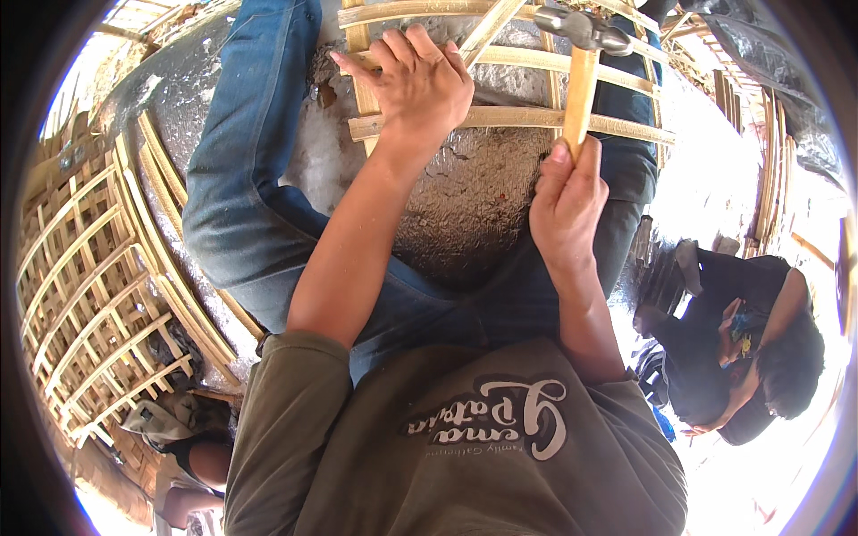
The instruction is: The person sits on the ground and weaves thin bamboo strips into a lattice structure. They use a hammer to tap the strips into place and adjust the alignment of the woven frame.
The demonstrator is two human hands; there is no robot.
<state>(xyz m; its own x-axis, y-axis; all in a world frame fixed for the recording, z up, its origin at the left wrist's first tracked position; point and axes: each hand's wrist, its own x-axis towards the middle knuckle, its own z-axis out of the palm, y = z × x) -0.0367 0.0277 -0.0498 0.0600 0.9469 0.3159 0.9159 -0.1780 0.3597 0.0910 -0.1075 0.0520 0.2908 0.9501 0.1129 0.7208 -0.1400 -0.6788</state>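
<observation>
My right hand [570, 196] is closed round the lower handle of a hammer [580, 94]. The handle is pale wood, and the metal head points up and away from me above the slats. A lattice of pale bamboo strips [500, 117] lies across the far side between my legs. On its left part rests my left hand [416, 89], palm down, with fingers spread over a crosswise strip; the palm side is hidden. Beside its thumb, a loose-looking diagonal strip [490, 34] slants up to the right.
Under the lattice is a dark, rough, shiny surface [465, 192]. More bamboo lattice panels [89, 268] and long strips [165, 259] lie to my left. At right, a person in dark clothes [742, 339] sits bent over. Another person's limbs [201, 464] show at lower left.
</observation>
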